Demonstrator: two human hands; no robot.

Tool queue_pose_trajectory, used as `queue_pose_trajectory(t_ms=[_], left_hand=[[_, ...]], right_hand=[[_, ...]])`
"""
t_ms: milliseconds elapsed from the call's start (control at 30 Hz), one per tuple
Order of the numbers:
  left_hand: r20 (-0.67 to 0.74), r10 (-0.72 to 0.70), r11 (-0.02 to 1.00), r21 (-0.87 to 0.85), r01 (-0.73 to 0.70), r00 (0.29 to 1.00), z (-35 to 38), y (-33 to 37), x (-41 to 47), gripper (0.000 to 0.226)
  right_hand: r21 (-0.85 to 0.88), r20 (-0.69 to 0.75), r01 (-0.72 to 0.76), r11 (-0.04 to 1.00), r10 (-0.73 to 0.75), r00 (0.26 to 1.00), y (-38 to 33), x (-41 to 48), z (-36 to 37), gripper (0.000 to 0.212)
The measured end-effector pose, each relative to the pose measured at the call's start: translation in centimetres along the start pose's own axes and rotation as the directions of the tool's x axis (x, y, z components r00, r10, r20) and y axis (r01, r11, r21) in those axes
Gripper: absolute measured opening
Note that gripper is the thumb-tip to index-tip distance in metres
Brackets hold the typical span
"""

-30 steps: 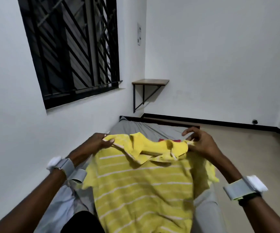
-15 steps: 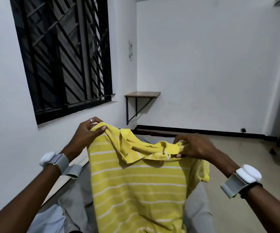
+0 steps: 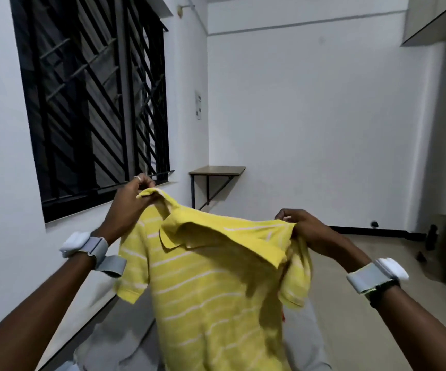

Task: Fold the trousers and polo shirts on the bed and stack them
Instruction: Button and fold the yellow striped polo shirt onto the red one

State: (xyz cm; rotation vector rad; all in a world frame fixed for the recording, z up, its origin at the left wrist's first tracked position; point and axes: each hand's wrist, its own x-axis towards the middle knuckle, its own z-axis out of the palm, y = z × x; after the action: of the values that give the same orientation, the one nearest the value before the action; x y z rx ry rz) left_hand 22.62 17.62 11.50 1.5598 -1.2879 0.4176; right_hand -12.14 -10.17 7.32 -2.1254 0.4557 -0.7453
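A yellow polo shirt (image 3: 216,295) with thin white stripes hangs in the air in front of me, its collar flopped forward. My left hand (image 3: 129,203) pinches the shirt's left shoulder, raised high near the window. My right hand (image 3: 303,227) grips the right shoulder, a little lower. The shirt's body drapes down over the grey bed (image 3: 120,341) and hides most of it. A sliver of red fabric (image 3: 283,315) peeks out behind the shirt's right edge.
A barred black window (image 3: 93,103) fills the left wall beside the bed. A small wooden wall shelf (image 3: 216,171) stands in the far corner. Beige floor (image 3: 377,263) lies to the right, with dark objects (image 3: 432,236) by the right wall.
Both hands have lifted the yellow polo shirt off the bed and spread its shoulders apart. My view has tilted upward.
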Motion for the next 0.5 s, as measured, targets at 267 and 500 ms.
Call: queue_pose_trajectory(t_ms=[267,500], left_hand=[[0.024,-0.039,0.998,0.053,0.038,0.999,-1.9,0.1,0.9,0.006],[-0.082,0.006,0.998,-0.059,-0.011,0.997,-2.4,1.7,1.0,0.026]], right_hand=[[-0.118,-0.042,0.219,0.969,-0.226,0.973,-0.4,-1.2,-3.2,0.01],[0.021,-0.491,0.181,0.983,-0.148,0.859,-1.9,0.9,-3.2,0.025]])
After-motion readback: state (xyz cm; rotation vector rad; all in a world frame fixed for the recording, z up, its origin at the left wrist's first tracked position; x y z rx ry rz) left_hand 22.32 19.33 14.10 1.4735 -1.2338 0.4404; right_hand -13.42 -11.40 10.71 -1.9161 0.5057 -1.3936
